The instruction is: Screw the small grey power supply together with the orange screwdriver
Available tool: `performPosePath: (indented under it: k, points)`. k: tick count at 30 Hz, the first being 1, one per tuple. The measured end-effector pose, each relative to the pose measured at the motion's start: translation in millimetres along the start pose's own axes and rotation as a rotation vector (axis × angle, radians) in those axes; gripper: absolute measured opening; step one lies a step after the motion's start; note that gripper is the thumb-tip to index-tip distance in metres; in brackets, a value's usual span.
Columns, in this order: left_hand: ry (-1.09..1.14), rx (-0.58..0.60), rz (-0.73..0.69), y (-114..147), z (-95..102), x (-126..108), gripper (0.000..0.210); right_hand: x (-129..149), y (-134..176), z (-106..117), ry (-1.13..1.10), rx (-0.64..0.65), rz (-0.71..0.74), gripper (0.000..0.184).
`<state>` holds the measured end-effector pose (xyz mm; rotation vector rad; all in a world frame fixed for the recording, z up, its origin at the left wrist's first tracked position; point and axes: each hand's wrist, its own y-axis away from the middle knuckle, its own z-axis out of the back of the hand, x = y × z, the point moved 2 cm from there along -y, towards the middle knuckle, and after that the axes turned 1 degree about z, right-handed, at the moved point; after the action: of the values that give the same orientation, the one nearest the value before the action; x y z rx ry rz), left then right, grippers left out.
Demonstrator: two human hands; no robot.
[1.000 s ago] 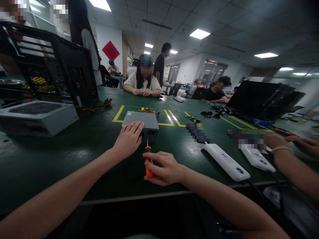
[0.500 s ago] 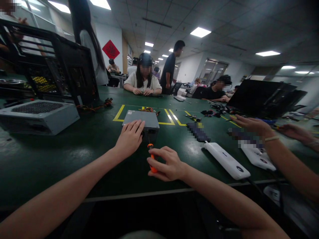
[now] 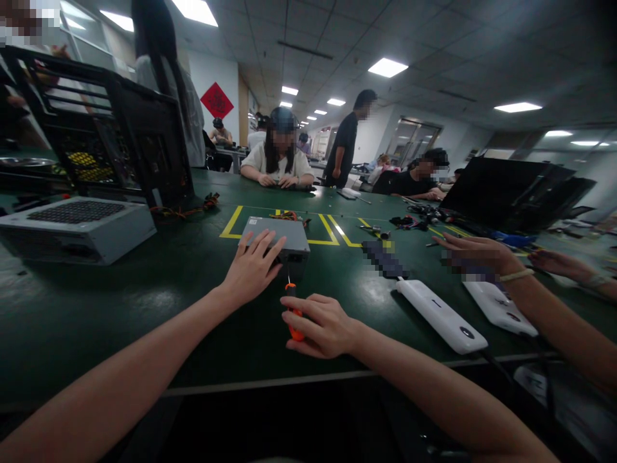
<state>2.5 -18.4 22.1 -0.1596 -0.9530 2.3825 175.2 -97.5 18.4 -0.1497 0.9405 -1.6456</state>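
A grey computer power supply [image 3: 289, 235] lies on the green table in front of me, its socket side facing me. My left hand [image 3: 251, 265] rests on its left part, fingers stretched out and apart over the top, thumb by the front edge. With my right hand [image 3: 315, 325] I grip a screwdriver [image 3: 291, 290] by its orange and black handle, between thumb and fingers. Its thin shaft points away from me at the front face of the power supply. Whether the tip sits in a screw is too small to tell.
A second power supply [image 3: 80, 228] and an open black computer case [image 3: 120, 135] stand at left. White power banks [image 3: 441, 314] lie at right, near a co-worker's hand [image 3: 482, 254]. Yellow tape [image 3: 231, 225] marks the table [image 3: 193, 360]. A person [image 3: 277, 154] sits opposite.
My right hand has come slightly toward me with the screwdriver, and more of its shaft shows. My left fingers are a little further spread. The co-worker's hand at right has shifted slightly left.
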Motion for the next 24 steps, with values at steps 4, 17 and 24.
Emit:
performPosePath:
  k: [4, 17, 24]
  points:
    - [0.037, -0.001, 0.042, -4.2, -1.8, 3.7, 0.043, -1.1, 0.7, -4.1, -0.06, -0.055, -0.035, 0.04]
    - [0.056, -0.039, 0.117, -7.3, -4.4, 2.8, 0.035, -0.5, 0.2, -3.1, -0.024, -0.01, -0.017, 0.037]
    - [0.053, -0.023, 0.093, -5.9, -3.0, 2.2, 0.036, -1.1, 0.8, -1.4, -0.06, 0.037, -0.025, 0.039]
